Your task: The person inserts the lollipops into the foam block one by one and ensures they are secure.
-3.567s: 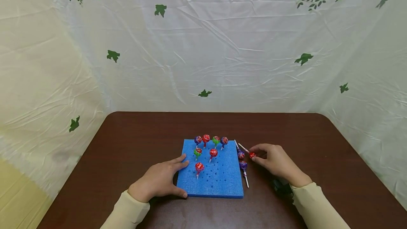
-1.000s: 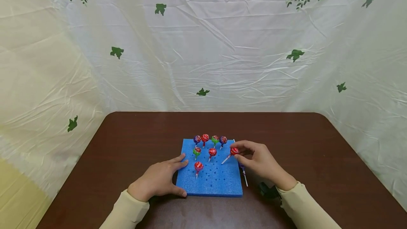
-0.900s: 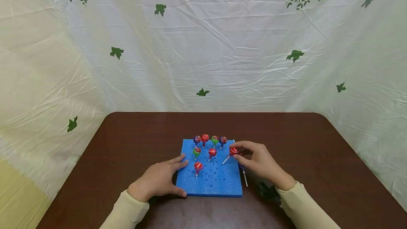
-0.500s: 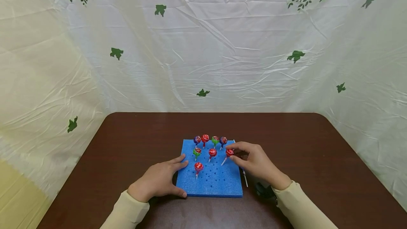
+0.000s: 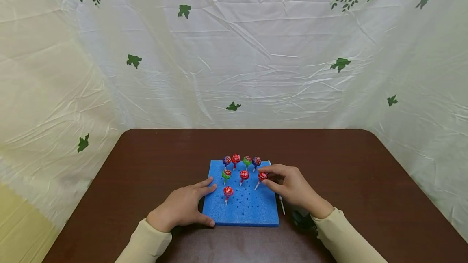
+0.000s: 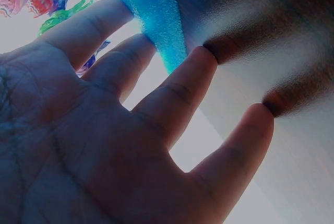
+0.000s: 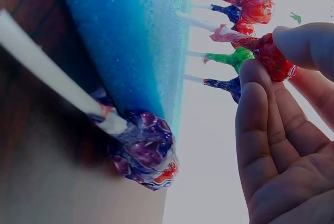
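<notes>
My right hand [image 5: 292,186] pinches the head of a red lollipop [image 5: 262,176] over the right part of a blue foam board [image 5: 252,216]. In the right wrist view thumb and fingers hold its red wrapped head [image 7: 272,59], and the white stick's tip is at the board's face. The stick leans slightly in the head view. My left hand [image 5: 183,206] rests at the board's left edge, fingers spread and fairly straight. Standing in the board are a back row of several lollipops, a green one [image 5: 226,174] and a red one [image 5: 244,175] mid-board, and another red one [image 5: 228,191] nearer me.
Beside the board's right edge lies a purple lollipop [image 7: 146,151]; in the head view my right hand hides its head and only its stick [image 5: 282,205] shows. Another white stick tip [image 5: 269,162] shows behind that hand. Small holes dot the board. The brown table [image 5: 164,153] surrounds it.
My right hand has picked up the red lollipop from the table right of the board, carried it left over the board and tilted it more upright. My left hand has stayed in place.
</notes>
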